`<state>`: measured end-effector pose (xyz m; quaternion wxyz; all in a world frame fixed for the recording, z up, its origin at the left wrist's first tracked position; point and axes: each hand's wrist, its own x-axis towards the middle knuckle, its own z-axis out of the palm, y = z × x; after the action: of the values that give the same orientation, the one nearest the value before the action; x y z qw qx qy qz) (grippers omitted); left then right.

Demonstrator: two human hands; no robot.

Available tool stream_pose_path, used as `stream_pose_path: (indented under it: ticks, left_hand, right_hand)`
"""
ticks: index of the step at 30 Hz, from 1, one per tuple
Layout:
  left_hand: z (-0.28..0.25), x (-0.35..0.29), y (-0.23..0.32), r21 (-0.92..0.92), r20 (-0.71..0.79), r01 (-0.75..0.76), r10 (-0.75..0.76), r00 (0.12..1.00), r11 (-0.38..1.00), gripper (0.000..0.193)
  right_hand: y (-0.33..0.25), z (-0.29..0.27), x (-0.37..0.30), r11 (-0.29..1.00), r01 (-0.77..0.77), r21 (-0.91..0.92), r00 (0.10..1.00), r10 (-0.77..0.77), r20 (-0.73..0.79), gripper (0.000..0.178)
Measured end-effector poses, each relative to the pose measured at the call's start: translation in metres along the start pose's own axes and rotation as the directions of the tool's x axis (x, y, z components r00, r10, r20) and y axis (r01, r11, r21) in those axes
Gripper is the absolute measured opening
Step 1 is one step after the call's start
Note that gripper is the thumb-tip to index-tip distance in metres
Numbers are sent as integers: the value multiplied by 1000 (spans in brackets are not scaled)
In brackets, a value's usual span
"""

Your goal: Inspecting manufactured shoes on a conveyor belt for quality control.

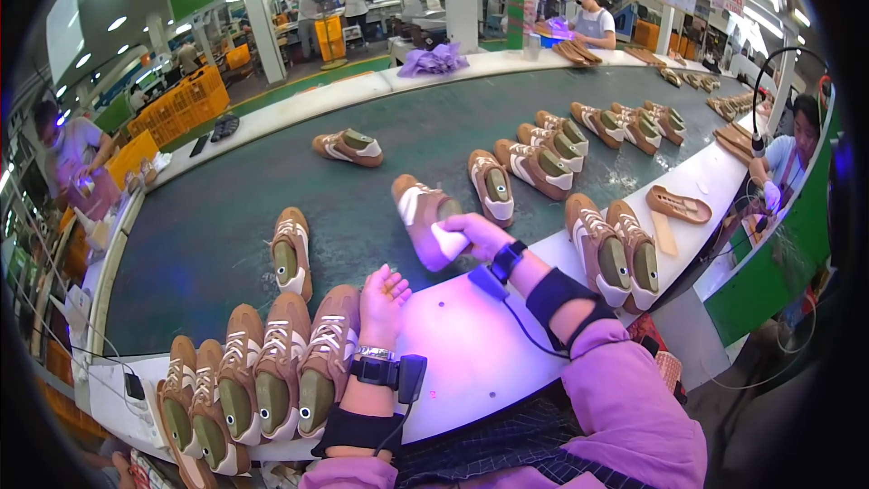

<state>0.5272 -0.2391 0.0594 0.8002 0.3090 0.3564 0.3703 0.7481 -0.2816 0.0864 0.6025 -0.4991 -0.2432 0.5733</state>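
A brown sneaker [418, 213] with white stripes hangs over the green conveyor belt, its toe pointing away from me. My right hand [475, 234] grips it by the white heel. My left hand [386, 301] is held palm up with nothing in it, the fingers loosely apart. Just left of that hand stands a row of several like sneakers [282, 344] on the white ledge, olive-green shoe lasts inside them. Another sneaker [291, 252] rests on the belt beyond the row. To the right of my right forearm, two more sneakers [615, 249] stand side by side.
The conveyor belt [208, 217] carries several further sneakers [543, 149], and one lies on its side [348, 148]. A loose shoe sole [679, 206] sits on the right ledge. A white ledge [453, 344] borders my side. Co-workers [786, 154] sit around the belt.
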Motion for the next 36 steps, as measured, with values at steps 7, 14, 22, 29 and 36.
stream_pose_path:
  ticks: [7,14,22,29,36]
  left_hand:
    - [23,-27,22,-448,375,44,142,916,893,50]
    - [11,-18,5,-448,309,104,44,950,888,55]
    - [11,-10,-5,-440,217,101,-4,976,892,49]
    - [5,17,-20,-461,374,160,27,927,873,57]
    - [10,-15,3,-438,305,138,2,952,888,51]
  right_hand:
    - [-40,20,-62,954,246,-172,930,-183,318,40]
    - [-51,-54,20,512,51,-858,668,-656,-352,58]
    - [-39,-123,80,771,-155,-618,785,-285,-551,44]
    - [-31,-152,62,991,103,-84,906,-129,-404,29]
    - [-25,-58,-17,901,189,391,982,-165,-93,27]
